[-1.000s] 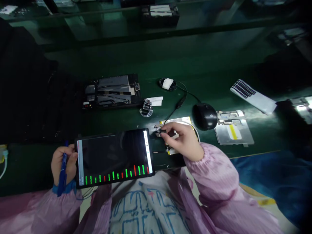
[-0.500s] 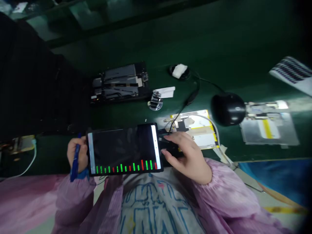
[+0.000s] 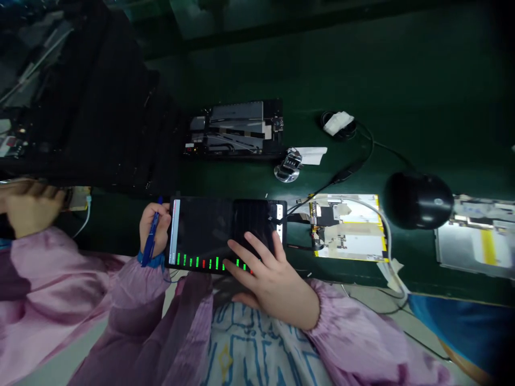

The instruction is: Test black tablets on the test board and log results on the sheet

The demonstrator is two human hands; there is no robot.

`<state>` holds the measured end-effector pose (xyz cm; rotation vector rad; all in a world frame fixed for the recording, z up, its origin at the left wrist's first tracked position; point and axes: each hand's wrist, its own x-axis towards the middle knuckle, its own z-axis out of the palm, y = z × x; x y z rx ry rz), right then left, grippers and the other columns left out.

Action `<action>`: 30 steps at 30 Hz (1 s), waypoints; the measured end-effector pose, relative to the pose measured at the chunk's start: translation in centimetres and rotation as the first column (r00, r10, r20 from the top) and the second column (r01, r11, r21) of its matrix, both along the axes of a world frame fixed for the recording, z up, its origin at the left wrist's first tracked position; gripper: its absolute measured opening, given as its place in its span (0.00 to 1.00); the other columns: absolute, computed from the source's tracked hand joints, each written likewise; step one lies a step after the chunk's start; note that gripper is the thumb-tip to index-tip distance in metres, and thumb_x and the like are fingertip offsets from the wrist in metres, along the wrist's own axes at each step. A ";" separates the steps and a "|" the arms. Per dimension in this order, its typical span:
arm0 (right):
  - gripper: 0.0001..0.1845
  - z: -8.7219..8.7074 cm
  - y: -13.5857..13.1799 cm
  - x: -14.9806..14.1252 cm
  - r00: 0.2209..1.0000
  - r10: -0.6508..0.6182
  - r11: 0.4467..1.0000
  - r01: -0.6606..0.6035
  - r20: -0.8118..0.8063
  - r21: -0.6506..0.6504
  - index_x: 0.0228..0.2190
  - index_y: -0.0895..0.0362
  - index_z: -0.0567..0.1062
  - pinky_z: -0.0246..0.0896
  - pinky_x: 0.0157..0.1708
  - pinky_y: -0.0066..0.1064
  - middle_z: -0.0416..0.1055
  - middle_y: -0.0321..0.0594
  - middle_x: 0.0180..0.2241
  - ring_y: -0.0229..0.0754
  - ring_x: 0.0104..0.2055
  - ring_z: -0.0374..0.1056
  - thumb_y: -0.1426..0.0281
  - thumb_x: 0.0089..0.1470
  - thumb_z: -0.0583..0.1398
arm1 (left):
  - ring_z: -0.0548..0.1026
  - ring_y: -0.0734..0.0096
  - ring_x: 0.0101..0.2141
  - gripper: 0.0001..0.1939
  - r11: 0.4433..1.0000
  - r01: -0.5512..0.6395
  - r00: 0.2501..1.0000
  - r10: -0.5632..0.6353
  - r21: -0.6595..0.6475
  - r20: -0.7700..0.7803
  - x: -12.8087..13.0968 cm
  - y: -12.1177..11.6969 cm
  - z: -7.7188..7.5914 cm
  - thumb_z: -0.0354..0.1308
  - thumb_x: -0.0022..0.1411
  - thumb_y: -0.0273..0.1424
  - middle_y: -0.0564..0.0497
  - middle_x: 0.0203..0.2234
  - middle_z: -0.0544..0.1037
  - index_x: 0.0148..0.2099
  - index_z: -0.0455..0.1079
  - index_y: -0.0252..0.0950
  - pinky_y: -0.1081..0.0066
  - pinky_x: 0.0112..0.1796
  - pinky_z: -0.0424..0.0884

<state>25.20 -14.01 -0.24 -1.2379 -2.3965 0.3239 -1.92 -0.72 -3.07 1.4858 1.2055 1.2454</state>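
Observation:
A tablet (image 3: pixel 205 228) lies flat in front of me, its dark screen showing green and red bars along the lower edge. My left hand (image 3: pixel 155 229) grips its left end and also holds a blue pen (image 3: pixel 151 236), which tilts upright in the fingers. Spread over the lower right of the screen is my right hand (image 3: pixel 267 276), fingers apart and nothing in it; whether the fingertips touch the glass I cannot tell. A black cable (image 3: pixel 309 199) crosses the tablet's right end, its tip lying over the screen.
Right of the tablet is a white and yellow-edged circuit assembly (image 3: pixel 350 230) with cables. Farther right sits a black rounded dome (image 3: pixel 418 201). Behind stand a metal tally counter (image 3: pixel 288 166) and an opened tablet (image 3: pixel 237 128). Dark panels (image 3: pixel 129 118) are stacked left, near a co-worker's hand (image 3: pixel 34 206).
My right hand has moved left from the tablet's right end onto the screen, fingers now spread. The left hand keeps its hold. The view has shifted left, and a co-worker's hand appears.

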 end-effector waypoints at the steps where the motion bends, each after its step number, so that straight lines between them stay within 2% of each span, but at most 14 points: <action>1: 0.30 0.1 0.0 0.2 0.999 -0.014 1.000 0.014 -0.032 0.007 0.54 0.51 0.67 0.20 0.62 0.61 0.59 0.44 0.61 0.59 0.64 0.45 0.50 0.54 0.59 | 0.71 0.73 0.27 0.12 1.000 0.001 1.000 -0.001 0.002 -0.004 0.0 0.0 0.0 0.65 0.54 0.37 0.50 0.30 0.75 0.32 0.67 0.36 0.73 0.27 0.64; 5: 0.25 0.7 -0.1 1.4 0.984 -0.106 0.994 0.110 -0.143 0.018 0.53 0.50 0.68 0.26 0.62 0.64 0.61 0.46 0.58 0.60 0.64 0.46 0.54 0.56 0.58 | 0.70 0.72 0.26 0.13 1.000 -0.001 1.000 0.001 0.013 -0.019 -0.1 0.1 0.0 0.65 0.53 0.38 0.50 0.29 0.75 0.32 0.67 0.36 0.72 0.26 0.64; 9: 0.21 0.9 0.4 3.2 0.958 -0.243 0.969 0.247 -0.153 0.007 0.51 0.53 0.69 0.35 0.60 0.65 0.61 0.49 0.56 0.61 0.63 0.48 0.60 0.57 0.58 | 0.70 0.73 0.25 0.12 1.000 -0.004 0.999 0.004 0.002 -0.040 -0.4 0.0 -0.2 0.65 0.54 0.38 0.50 0.30 0.76 0.32 0.66 0.37 0.72 0.25 0.63; 11: 0.18 0.5 1.1 4.3 0.912 -0.379 0.923 0.385 -0.158 0.010 0.50 0.55 0.69 0.44 0.58 0.62 0.63 0.50 0.54 0.59 0.59 0.54 0.64 0.58 0.58 | 0.70 0.73 0.26 0.13 1.000 -0.012 0.998 0.012 -0.004 -0.056 -0.5 0.1 -0.2 0.65 0.54 0.38 0.49 0.31 0.76 0.32 0.66 0.37 0.72 0.26 0.64; 14: 0.13 -0.1 2.3 6.2 0.836 -0.523 0.849 0.528 -0.167 -0.013 0.46 0.57 0.71 0.60 0.48 0.49 0.68 0.49 0.44 0.52 0.48 0.63 0.69 0.60 0.56 | 0.72 0.72 0.29 0.14 0.999 -0.031 0.994 0.033 0.021 -0.101 -0.6 0.2 -0.1 0.65 0.52 0.39 0.50 0.31 0.76 0.31 0.66 0.37 0.72 0.29 0.65; 16: 0.11 -0.3 3.1 7.1 0.846 -0.515 0.856 0.514 -0.138 -0.046 0.42 0.58 0.73 0.62 0.40 0.42 0.70 0.46 0.36 0.49 0.40 0.64 0.68 0.60 0.56 | 0.72 0.72 0.29 0.14 0.999 -0.032 0.992 0.038 0.044 -0.122 -0.5 0.3 0.0 0.65 0.52 0.40 0.50 0.31 0.76 0.31 0.66 0.37 0.72 0.31 0.65; 18: 0.11 -0.3 3.7 7.7 0.877 -0.468 0.883 0.463 -0.109 -0.072 0.39 0.58 0.74 0.60 0.36 0.40 0.70 0.44 0.31 0.48 0.36 0.64 0.64 0.59 0.58 | 0.72 0.72 0.29 0.16 0.998 -0.039 0.990 0.045 0.053 -0.132 -0.5 0.4 0.2 0.65 0.52 0.42 0.50 0.31 0.76 0.31 0.65 0.37 0.73 0.31 0.65; 21: 0.14 -0.1 4.5 7.9 0.919 -0.380 0.924 0.374 -0.106 -0.074 0.36 0.58 0.74 0.59 0.36 0.39 0.71 0.43 0.31 0.47 0.35 0.65 0.60 0.56 0.61 | 0.72 0.72 0.30 0.18 0.997 -0.059 0.986 0.065 0.043 -0.156 -0.5 0.6 0.3 0.66 0.51 0.43 0.50 0.31 0.75 0.31 0.64 0.35 0.72 0.32 0.66; 25: 0.09 -0.2 5.1 7.8 0.960 -0.269 0.962 0.272 -0.081 0.032 0.36 0.58 0.74 0.57 0.34 0.37 0.72 0.42 0.29 0.45 0.33 0.65 0.64 0.59 0.58 | 0.72 0.72 0.30 0.20 0.997 -0.071 0.981 0.076 0.037 -0.180 -0.6 0.7 0.3 0.66 0.51 0.44 0.49 0.31 0.75 0.31 0.64 0.34 0.72 0.33 0.67; 27: 0.08 0.0 5.1 8.1 0.952 -0.263 0.961 0.273 -0.159 0.045 0.35 0.57 0.74 0.58 0.32 0.36 0.72 0.40 0.25 0.43 0.30 0.65 0.67 0.60 0.57 | 0.72 0.72 0.30 0.20 0.997 -0.069 0.982 0.076 0.045 -0.173 -0.6 0.8 0.2 0.66 0.51 0.44 0.49 0.31 0.76 0.31 0.63 0.34 0.72 0.33 0.67; 30: 0.03 0.5 4.4 9.2 0.858 -0.331 0.943 0.309 -0.391 -0.121 0.34 0.57 0.72 0.60 0.26 0.29 0.69 0.34 0.21 0.37 0.24 0.65 0.70 0.57 0.58 | 0.72 0.72 0.29 0.20 0.994 -0.091 0.980 0.101 0.068 -0.172 -0.6 0.9 0.1 0.66 0.50 0.44 0.49 0.31 0.76 0.30 0.64 0.34 0.72 0.32 0.67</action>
